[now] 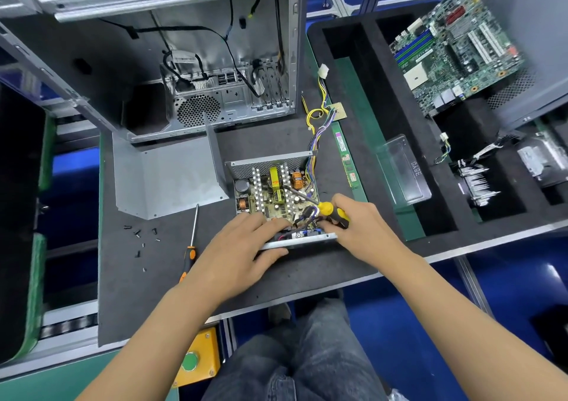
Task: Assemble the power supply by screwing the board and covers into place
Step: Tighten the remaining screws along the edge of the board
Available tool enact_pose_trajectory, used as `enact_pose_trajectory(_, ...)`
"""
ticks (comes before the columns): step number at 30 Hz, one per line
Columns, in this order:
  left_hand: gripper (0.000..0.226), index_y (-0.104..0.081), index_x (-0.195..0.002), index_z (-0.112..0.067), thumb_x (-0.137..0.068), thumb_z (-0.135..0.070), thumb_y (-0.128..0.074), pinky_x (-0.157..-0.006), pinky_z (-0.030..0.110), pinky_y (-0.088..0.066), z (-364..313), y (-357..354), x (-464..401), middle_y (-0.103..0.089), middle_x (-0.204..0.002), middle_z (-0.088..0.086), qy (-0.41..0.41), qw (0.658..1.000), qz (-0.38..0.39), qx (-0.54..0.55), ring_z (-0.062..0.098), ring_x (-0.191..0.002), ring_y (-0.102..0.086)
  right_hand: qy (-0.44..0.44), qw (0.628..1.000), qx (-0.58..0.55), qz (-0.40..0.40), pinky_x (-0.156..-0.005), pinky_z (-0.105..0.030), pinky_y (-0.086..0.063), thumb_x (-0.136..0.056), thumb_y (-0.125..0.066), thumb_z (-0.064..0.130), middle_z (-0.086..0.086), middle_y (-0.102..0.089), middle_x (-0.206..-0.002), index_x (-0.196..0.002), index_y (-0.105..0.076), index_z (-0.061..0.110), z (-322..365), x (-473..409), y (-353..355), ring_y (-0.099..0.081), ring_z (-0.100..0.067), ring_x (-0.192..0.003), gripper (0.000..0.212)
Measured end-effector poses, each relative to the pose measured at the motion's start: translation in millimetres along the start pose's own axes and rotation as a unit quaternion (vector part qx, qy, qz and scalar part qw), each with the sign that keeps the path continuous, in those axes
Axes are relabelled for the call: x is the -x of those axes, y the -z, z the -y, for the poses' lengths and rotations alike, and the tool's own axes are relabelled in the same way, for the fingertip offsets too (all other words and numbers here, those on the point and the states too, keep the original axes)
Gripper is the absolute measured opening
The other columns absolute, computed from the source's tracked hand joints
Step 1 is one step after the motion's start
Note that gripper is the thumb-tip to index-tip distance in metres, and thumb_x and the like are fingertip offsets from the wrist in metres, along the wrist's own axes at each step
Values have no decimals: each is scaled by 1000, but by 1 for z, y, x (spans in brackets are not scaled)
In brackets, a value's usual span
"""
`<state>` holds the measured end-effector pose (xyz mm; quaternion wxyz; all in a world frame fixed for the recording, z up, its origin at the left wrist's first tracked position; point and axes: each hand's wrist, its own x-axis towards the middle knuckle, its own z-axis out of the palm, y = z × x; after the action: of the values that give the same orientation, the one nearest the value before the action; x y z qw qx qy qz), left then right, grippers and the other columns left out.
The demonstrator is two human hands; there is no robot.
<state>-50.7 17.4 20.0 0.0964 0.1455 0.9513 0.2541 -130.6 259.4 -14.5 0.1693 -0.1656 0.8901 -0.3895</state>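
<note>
Fingers (333, 220) of the right hand (359, 225) are curling round the yellow-and-black handle of a screwdriver (333, 211), whose dark shaft is slanting up and left over the circuit board (276, 194) toward its middle. Fingers (270, 223) of the left hand (242, 247) are lying fairly straight and spread over the near edge of the board, with the thumb pressing against the near metal wall of the power supply housing (301, 240); this hand is gripping nothing.

The housing is sitting open on the dark counter (147, 293), just in front of the person, with the board lying inside it and a perforated wall standing at its far side. A bundle of coloured wires (316, 136) is running from its far right corner away toward a white connector.

A bent grey metal cover (169, 179) is lying just left of the housing. Nearer the person, a second screwdriver (191, 247) with an orange-and-black handle is lying beside the left wrist, and loose black screws (138, 240) are lying scattered left of it. An open computer case (184, 62) is standing behind the cover. Well off to the right, a motherboard (455, 47) is resting in a black foam tray (368, 77).
</note>
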Motion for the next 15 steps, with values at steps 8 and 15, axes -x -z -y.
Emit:
enact_pose_trajectory(8, 43, -58, -136, -18, -97, -37, -61, -85, 42, -48, 2, -2, 0, -60, -104, 3, -2, 1000, -2, 1, 26, -95, -52, 25, 998, 53, 14, -53, -15, -33, -88, -70, 19, 10, -50, -71, -78, -41, 33, 4, -1, 1, -45, -2, -69, 34)
enact_pose_trajectory(15, 45, -58, -137, -18, -97, -36, -63, -87, 43, -49, 2, -3, 0, -61, -107, 3, 3, 1000, -8, 7, 26, -99, -53, 63, 992, 102, 37, -57, -30, -36, -86, -70, 11, 12, -46, -75, -82, -41, 29, 7, -8, 5, -44, -15, -71, 34)
